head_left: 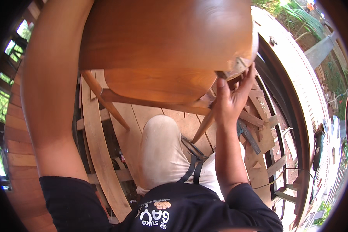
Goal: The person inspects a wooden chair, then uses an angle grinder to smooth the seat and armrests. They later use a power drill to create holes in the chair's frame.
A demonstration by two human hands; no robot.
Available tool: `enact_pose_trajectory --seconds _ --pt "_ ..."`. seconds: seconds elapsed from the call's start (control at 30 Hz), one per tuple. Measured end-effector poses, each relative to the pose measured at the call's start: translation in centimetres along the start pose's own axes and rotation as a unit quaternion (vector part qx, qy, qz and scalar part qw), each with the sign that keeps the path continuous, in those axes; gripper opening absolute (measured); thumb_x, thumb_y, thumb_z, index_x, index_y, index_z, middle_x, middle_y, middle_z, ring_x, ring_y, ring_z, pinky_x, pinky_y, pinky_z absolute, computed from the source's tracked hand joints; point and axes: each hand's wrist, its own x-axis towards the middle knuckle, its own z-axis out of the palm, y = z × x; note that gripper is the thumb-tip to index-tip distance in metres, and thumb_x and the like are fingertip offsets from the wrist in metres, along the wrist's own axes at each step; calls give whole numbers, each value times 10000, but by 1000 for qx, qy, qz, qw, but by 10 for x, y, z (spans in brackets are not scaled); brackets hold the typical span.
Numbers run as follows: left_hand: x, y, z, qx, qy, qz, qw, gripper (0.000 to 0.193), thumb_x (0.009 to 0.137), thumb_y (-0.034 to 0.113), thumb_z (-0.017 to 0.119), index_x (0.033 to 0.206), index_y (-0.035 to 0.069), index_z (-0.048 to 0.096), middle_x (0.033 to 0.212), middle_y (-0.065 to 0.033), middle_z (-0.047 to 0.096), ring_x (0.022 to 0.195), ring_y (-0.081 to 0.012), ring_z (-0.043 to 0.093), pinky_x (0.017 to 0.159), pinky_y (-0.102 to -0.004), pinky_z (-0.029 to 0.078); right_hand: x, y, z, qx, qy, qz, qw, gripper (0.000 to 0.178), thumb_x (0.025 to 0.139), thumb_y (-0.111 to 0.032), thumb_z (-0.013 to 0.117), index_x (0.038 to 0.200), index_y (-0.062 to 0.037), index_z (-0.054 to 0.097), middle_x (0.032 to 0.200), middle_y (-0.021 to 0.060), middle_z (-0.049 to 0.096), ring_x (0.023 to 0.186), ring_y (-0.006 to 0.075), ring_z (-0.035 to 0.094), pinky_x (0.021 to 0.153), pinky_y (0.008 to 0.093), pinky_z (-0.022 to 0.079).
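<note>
A brown wooden chair stands before me, its broad curved backrest (162, 34) close up and filling the upper middle. Below the backrest show the seat (154, 85) and slim tapered legs. At the backrest's lower right corner is my right hand (232, 98), thumb on the near side and fingers curled round the edge. A pale, blurred patch (239, 65) lies at that corner by the fingertips; I cannot tell whether it is part of the wood or a separate piece. My left forearm (52, 89) reaches up along the backrest's left side, and its hand is out of view.
Wooden boards (131, 116) form the floor under the chair. Wood offcuts (255, 112) and a dark tool-like bar (249, 137) lie at the right. A long plank (100, 150) runs along the left. Black straps (195, 166) lie across my light trousers.
</note>
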Motion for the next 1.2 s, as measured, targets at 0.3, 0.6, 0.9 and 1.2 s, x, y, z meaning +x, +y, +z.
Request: enact_pose_trajectory --seconds 0.3,0.6,0.9,1.2 --pt "-2 27 -45 -7 -88 -95 991 576 738 584 781 899 31 768 772 -165 715 710 -251 680 690 -357 515 4 2 -33 18 -98 86 991 757 904 -153 679 1504 7 245 1377 192 507 1263 272 521 1054 395 412" --pt "18 46 -80 208 21 -133 969 643 772 578 734 910 -51 732 874 -263 700 856 -408 692 781 -435 535 -6 16 -41 -121 -70 151 979 361 968 -114 572 1306 -29 473 1022 181 672 952 288 666 832 400 506" --pt "69 37 30 251 -116 -123 953 590 845 542 674 1031 -16 722 1077 -237 696 1042 -344 675 907 -432 531 -8 32 -37 -173 -55 111 977 424 946 -132 605 1334 -32 465 1047 225 666 982 381 657 831 428 504" --pt "60 -37 195 159 -124 -55 978 603 859 576 643 955 -15 712 988 -216 712 874 -374 695 770 -486 547 -16 -16 -137 -282 -7 77 956 720 836 -147 719 1447 4 370 1158 214 618 1138 357 587 982 436 466"
